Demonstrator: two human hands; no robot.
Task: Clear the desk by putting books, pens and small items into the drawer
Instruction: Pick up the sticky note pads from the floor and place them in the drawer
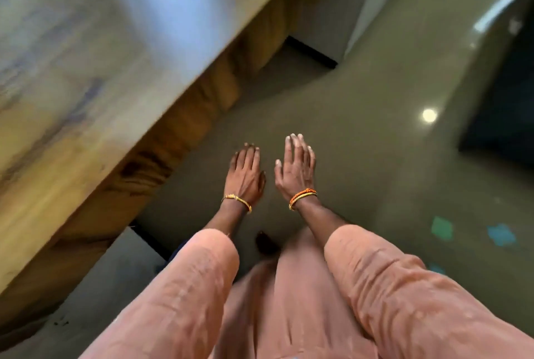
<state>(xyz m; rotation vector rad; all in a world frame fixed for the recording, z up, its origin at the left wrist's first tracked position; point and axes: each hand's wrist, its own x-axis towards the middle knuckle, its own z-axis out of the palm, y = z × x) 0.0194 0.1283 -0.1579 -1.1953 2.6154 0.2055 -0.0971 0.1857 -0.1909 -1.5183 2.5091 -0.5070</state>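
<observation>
Right now the person is standing beside the desk [86, 69], both arms reaching out in front over the grey floor [361, 127], and neither hand is carrying anything. The left hand [245, 173] is hanging with its fingers straight and pointing down, just off the desk's front edge; the right hand [296, 169] is spreading flat a little farther from the desk, fingers loosely apart. The two hands are sitting close together without touching, a gold bangle [237, 199] on the left wrist and orange threads [302, 197] on the right. As for the books, pens and small items, none is showing anywhere on the stretch of desk top in view, which is blurring with the head's motion, and I cannot make out a drawer with any certainty; the wooden panels [202, 104] running under the desk's edge may be drawer fronts, but no handle is showing. If they are, I would judge them stiff and light enough to pull with curled fingers hooked under the lip of the top. Books, when found, should be taking a firm grip along the spine; pens are thin and apt to roll. Room for moving is looking generous on the floor side of the desk, though the desk's long edge is passing close by the left hand, and a grey support [318, 26] is standing at the desk's far end.
</observation>
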